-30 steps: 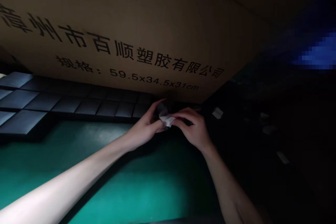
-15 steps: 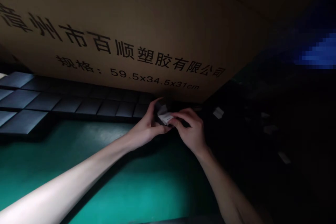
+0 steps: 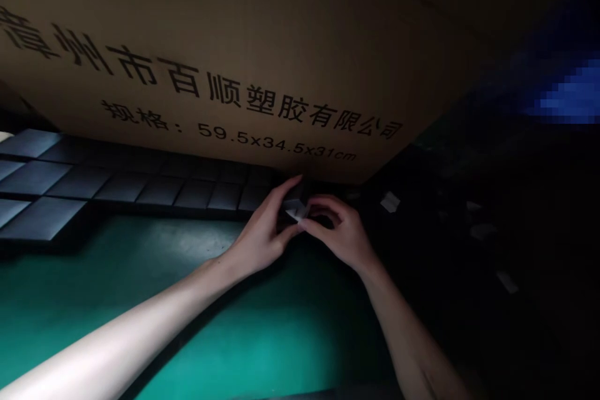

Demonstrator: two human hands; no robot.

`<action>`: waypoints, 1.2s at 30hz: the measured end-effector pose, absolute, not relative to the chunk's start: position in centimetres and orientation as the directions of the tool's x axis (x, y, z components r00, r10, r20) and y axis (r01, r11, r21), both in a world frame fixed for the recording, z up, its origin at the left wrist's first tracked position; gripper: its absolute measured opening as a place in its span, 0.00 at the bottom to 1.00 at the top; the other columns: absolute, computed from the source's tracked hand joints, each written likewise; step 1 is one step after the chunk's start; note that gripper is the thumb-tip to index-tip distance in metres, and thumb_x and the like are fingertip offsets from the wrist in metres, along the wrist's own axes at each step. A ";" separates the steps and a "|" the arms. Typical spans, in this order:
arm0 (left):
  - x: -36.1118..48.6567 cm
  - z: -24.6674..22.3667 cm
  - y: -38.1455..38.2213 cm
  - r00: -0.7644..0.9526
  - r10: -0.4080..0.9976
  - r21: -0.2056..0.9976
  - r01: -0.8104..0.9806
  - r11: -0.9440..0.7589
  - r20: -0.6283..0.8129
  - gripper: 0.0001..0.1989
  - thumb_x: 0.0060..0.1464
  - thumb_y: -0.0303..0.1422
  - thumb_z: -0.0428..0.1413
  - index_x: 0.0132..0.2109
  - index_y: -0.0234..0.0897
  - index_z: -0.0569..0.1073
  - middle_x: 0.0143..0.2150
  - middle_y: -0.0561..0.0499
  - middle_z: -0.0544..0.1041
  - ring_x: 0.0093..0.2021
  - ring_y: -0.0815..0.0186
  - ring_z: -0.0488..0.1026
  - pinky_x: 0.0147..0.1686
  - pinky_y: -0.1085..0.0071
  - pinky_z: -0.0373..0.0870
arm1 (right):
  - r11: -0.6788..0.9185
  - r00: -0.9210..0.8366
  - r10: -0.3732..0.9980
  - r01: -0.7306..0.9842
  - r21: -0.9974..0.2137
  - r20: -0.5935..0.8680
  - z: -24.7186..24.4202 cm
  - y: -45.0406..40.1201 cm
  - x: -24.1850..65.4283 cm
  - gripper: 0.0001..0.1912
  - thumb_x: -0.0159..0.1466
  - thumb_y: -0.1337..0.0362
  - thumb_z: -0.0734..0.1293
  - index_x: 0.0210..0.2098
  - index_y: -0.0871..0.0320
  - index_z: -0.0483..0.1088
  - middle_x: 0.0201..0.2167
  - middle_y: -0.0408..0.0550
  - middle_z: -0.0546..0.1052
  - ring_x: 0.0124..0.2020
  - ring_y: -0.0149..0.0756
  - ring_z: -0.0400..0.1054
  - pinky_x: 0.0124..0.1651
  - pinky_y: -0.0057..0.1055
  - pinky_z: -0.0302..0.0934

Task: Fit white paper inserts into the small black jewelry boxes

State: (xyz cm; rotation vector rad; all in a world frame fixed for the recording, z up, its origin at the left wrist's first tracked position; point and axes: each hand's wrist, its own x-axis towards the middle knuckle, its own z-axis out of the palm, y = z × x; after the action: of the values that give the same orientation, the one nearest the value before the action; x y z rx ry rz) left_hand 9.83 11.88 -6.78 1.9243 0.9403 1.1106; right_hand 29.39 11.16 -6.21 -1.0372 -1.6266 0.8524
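My left hand (image 3: 265, 232) is wrapped around a small dark box (image 3: 295, 201), thumb in front and fingers behind. A pale piece, like folded paper or a flap (image 3: 296, 211), shows at the box's near end. My right hand (image 3: 344, 230) is curled at the box's right side, with thumb and fingertips pressed to its edge. Poor light and the fingers hide part of the box. Just left of my hands stand rows of similar dark boxes (image 3: 157, 190) with square tops.
A large printed cardboard carton (image 3: 262, 25) rises behind the boxes. Beneath my arms lies a green tabletop (image 3: 262, 337). In the dark on the right are several small pale pieces, among them a white one (image 3: 390, 201). Something blue (image 3: 572, 97) shows at the far right.
Less of the pale piece now shows, and it sits lower in the small box. My right fingers have closed in on the box's edge. The left hand has turned slightly.
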 end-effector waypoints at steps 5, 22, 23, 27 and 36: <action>9.7 -7.0 12.0 0.396 0.804 0.776 0.281 -0.566 0.443 0.40 0.60 0.29 0.59 0.74 0.47 0.51 0.68 0.40 0.66 0.63 0.52 0.70 0.64 0.53 0.68 | 0.468 -0.208 0.883 0.358 -0.808 0.420 -5.9 10.9 29.7 0.18 0.59 0.61 0.77 0.47 0.50 0.75 0.47 0.45 0.78 0.45 0.37 0.75 0.50 0.35 0.73; 10.3 -6.2 11.6 0.283 0.873 0.879 0.159 -0.450 0.396 0.44 0.58 0.35 0.65 0.74 0.47 0.51 0.72 0.41 0.61 0.69 0.50 0.63 0.66 0.54 0.62 | 0.309 -0.021 0.950 0.182 -0.934 0.310 -5.8 10.9 28.5 0.15 0.56 0.63 0.78 0.43 0.50 0.79 0.48 0.45 0.82 0.51 0.40 0.75 0.57 0.40 0.69; 10.3 -6.3 11.6 0.278 0.870 0.874 0.160 -0.459 0.406 0.44 0.58 0.35 0.65 0.74 0.48 0.51 0.72 0.41 0.61 0.69 0.50 0.63 0.66 0.54 0.62 | 0.311 -0.017 0.950 0.145 -0.939 0.312 -5.9 10.9 28.4 0.15 0.56 0.63 0.78 0.43 0.50 0.80 0.48 0.45 0.82 0.51 0.40 0.76 0.57 0.40 0.69; 10.3 -6.4 11.5 0.271 0.854 0.833 0.228 -0.505 0.443 0.41 0.59 0.30 0.62 0.73 0.48 0.52 0.70 0.41 0.64 0.66 0.50 0.66 0.64 0.53 0.65 | 0.327 0.005 0.944 0.091 -0.941 0.329 -6.2 10.5 27.6 0.15 0.57 0.65 0.78 0.44 0.50 0.80 0.51 0.46 0.80 0.55 0.40 0.74 0.61 0.41 0.69; 10.1 -6.2 11.1 0.334 0.766 0.630 0.437 -0.642 0.550 0.40 0.62 0.25 0.57 0.74 0.53 0.50 0.65 0.42 0.66 0.63 0.51 0.68 0.58 0.56 0.72 | 0.168 0.085 0.983 -0.068 -0.983 0.163 -5.6 10.2 27.2 0.13 0.58 0.61 0.76 0.43 0.52 0.79 0.45 0.47 0.81 0.51 0.42 0.77 0.55 0.40 0.74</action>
State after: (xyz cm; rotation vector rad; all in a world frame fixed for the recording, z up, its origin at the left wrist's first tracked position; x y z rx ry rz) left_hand 10.14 11.09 -6.17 2.2339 1.0642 1.2258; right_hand 27.20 10.23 -5.57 -1.0696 -1.1715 1.0641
